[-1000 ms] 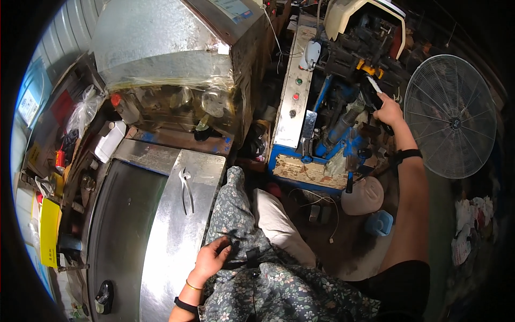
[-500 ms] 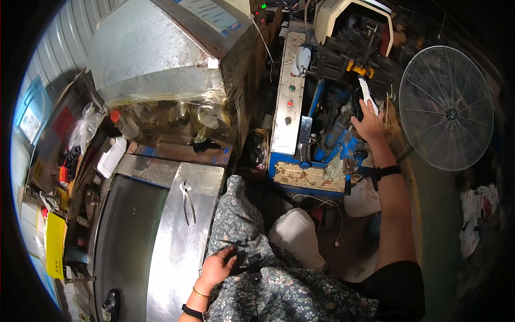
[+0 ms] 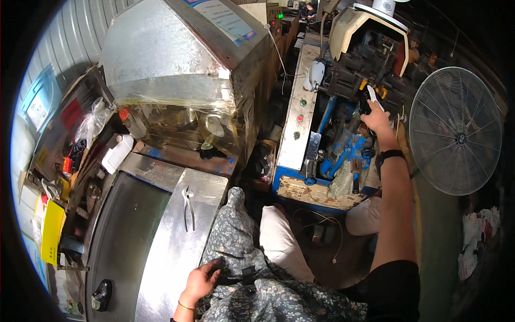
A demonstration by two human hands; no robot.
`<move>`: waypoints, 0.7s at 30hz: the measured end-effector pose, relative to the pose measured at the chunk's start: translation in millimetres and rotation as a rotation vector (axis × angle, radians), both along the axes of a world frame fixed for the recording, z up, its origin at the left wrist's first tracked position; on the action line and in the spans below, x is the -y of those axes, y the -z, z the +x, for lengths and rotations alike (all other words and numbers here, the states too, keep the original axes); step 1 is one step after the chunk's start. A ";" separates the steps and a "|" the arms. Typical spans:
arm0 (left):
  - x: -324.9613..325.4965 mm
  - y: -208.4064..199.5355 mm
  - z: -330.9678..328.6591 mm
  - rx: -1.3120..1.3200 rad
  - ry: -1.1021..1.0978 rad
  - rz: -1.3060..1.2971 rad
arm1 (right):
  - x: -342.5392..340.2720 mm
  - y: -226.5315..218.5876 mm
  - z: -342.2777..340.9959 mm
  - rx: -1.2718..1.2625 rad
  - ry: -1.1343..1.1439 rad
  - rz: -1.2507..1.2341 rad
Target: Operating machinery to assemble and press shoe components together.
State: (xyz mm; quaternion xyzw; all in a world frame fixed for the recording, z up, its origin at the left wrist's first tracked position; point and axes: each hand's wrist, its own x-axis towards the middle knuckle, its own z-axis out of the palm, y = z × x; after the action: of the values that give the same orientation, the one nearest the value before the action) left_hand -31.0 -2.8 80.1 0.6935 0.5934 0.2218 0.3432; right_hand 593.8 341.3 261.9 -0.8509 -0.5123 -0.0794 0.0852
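Note:
My right hand (image 3: 377, 121) reaches to the machine at the right and grips a black shoe (image 3: 370, 107) with a white sole, held up against the machine's dark clamping parts (image 3: 351, 75). Part of the shoe is hidden by my fingers. Against my dark flowered apron (image 3: 228, 252) lies my left hand (image 3: 199, 282), fingers loosely bent with thumb apart and nothing visible in it. A pair of metal pliers (image 3: 188, 210) rests on the steel plate just beyond that hand. Further left, a black shoe (image 3: 101, 295) sits on the dark conveyor belt (image 3: 126, 231).
A large metal housing (image 3: 166, 59) stands over the belt's far end. Push buttons sit on a white panel (image 3: 300, 115) beside the machine. A caged fan (image 3: 456, 131) stands at the right. On the left shelf are a white bottle (image 3: 116, 154) and a yellow box (image 3: 52, 232).
My view has shifted, so most things appear lower. The shoe on the belt has moved farther away along it. My right hand still holds its shoe at the machine.

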 end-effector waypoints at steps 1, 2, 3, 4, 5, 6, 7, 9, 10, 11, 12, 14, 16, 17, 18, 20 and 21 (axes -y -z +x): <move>4.4 0.9 -2.8 0.020 -0.042 -0.003 | -2.9 -5.2 -2.7 0.008 -0.023 -0.020; 7.2 0.9 -5.9 0.015 -0.046 -0.004 | -4.6 -9.7 -5.2 0.016 -0.045 -0.040; 9.5 -0.1 -9.2 0.044 -0.105 -0.052 | -6.3 -12.9 -8.4 0.010 -0.046 -0.041; 10.3 0.5 -9.1 0.079 -0.163 -0.099 | -7.7 -17.6 -11.3 0.011 -0.029 -0.068; 10.6 3.1 -8.9 0.078 -0.162 -0.097 | -8.9 -22.4 -13.0 0.012 -0.011 -0.094; 10.2 6.3 -8.7 0.047 -0.152 -0.086 | -11.1 -27.8 -11.1 0.010 -0.009 -0.092; 10.5 9.0 -9.5 0.015 -0.140 -0.078 | -11.7 -32.5 -7.9 0.011 -0.027 -0.091; 6.6 13.8 -10.3 -0.059 -0.088 -0.033 | -13.7 -42.0 -2.2 0.000 -0.047 -0.061; 4.6 15.6 -10.8 -0.133 -0.042 0.013 | -15.3 -48.5 -2.3 -0.002 -0.044 -0.060; 2.9 17.6 -11.3 -0.134 -0.039 0.015 | -17.0 -56.3 -2.2 -0.050 -0.044 -0.075; 1.5 19.7 -11.6 -0.124 -0.034 0.008 | -17.7 -64.4 -2.0 -0.097 -0.044 -0.087; 1.2 19.9 -12.4 -0.115 -0.026 0.002 | -16.3 -72.1 -6.2 -0.099 -0.023 -0.084; 2.2 20.0 -8.0 -0.121 -0.070 -0.040 | -15.6 -70.9 -0.6 -0.143 -0.039 -0.096; 2.2 20.5 -6.4 -0.118 -0.067 -0.039 | -12.0 -67.5 3.7 -0.156 -0.053 -0.097; 2.3 20.8 -4.6 -0.106 -0.078 -0.025 | -10.1 -65.8 7.8 -0.152 -0.051 -0.097; 8.0 16.3 -3.6 -0.094 -0.087 -0.026 | -2.2 -56.1 10.7 -0.112 -0.065 -0.063; 7.8 14.2 -1.6 -0.095 -0.089 -0.028 | -2.1 -48.7 9.6 -0.029 -0.044 -0.053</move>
State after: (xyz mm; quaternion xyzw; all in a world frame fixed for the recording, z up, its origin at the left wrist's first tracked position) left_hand -32.6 -10.6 65.9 0.6713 0.6422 0.1952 0.3143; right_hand 603.5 343.5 310.5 -0.8424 -0.5316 -0.0513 0.0717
